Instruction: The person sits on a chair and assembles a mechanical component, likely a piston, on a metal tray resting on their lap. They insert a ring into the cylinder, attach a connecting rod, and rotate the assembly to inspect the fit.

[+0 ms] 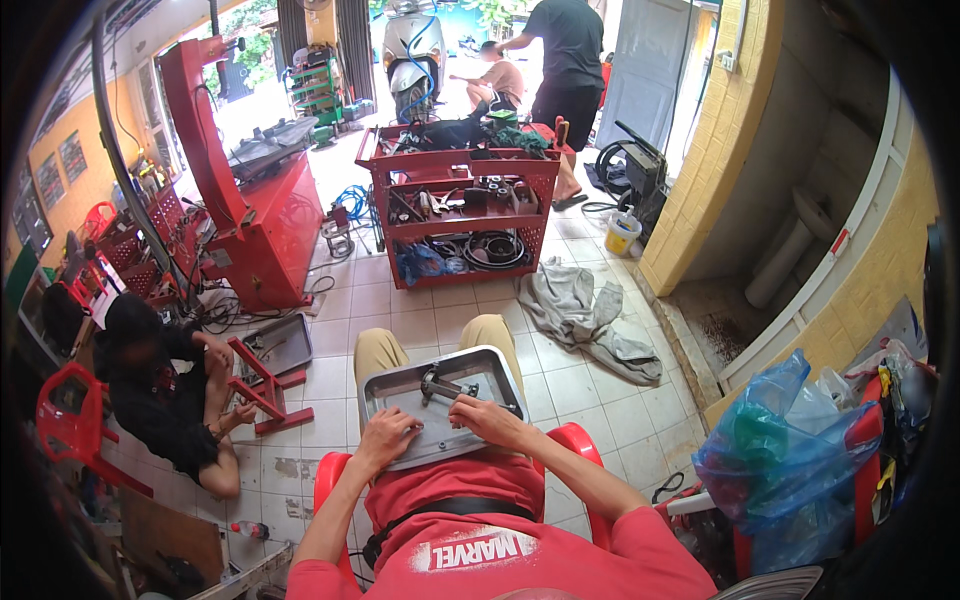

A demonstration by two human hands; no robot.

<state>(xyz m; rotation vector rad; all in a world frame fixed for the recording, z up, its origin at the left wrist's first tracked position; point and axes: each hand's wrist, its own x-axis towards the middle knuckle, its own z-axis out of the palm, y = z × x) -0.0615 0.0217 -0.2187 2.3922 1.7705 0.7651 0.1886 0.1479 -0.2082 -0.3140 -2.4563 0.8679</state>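
Head view: right hand [486,418], grip unclear

What the curled fingertips of the left hand [390,438] may hold is too small to tell. The right hand [487,418] covers one end of the metal part [440,388], so its grip there is unclear. The tray [430,361] hides much of the tan trousers [382,347], and the wearer's body conceals most of the red chair [577,442]. Bundled contents of the blue plastic bag [775,450] are obscured by its folds. The upper edge cuts off the scooter [415,60] and the standing person's head [570,45]; the face of the crouching person in black [165,400] is blurred.
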